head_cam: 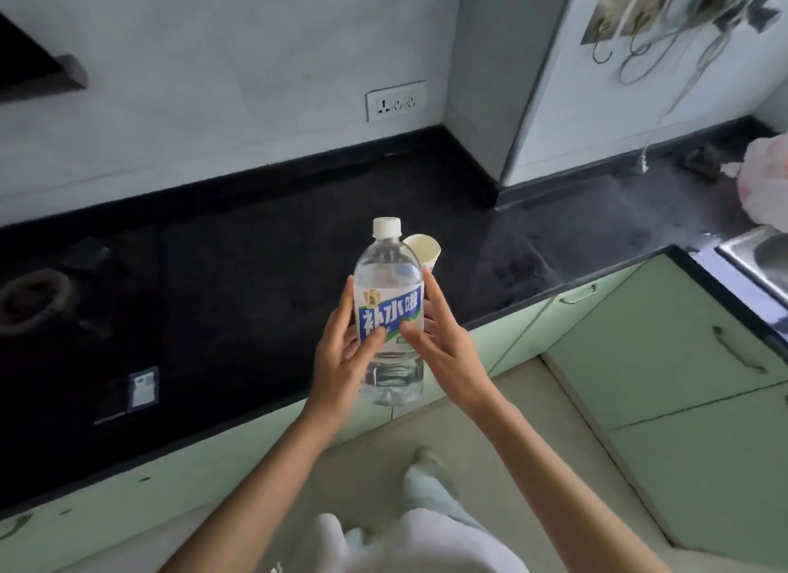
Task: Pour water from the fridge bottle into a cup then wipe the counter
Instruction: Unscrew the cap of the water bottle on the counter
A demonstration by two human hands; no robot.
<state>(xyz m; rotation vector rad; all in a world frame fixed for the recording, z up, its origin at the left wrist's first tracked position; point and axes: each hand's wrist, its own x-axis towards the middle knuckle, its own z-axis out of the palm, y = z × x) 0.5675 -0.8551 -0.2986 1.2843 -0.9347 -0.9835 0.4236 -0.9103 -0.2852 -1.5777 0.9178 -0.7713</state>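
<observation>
A clear water bottle [389, 274] with a white cap and a blue-and-white label stands upright in the air over the counter's front edge, cap on. My left hand [341, 359] grips its left side, thumb on the label. My right hand [439, 342] presses against its right side with fingers stretched out and thumb on the label. A white paper cup [424, 250] stands on the black counter [533, 240] just behind the bottle, partly hidden by it.
A gas burner [30, 295] sits in the counter at the left. A steel sink [759, 252] lies at the right edge, with a pink plastic bag [767, 180] and a dark crumpled lump [699, 159] behind it. Green cabinets [661, 359] run below the counter.
</observation>
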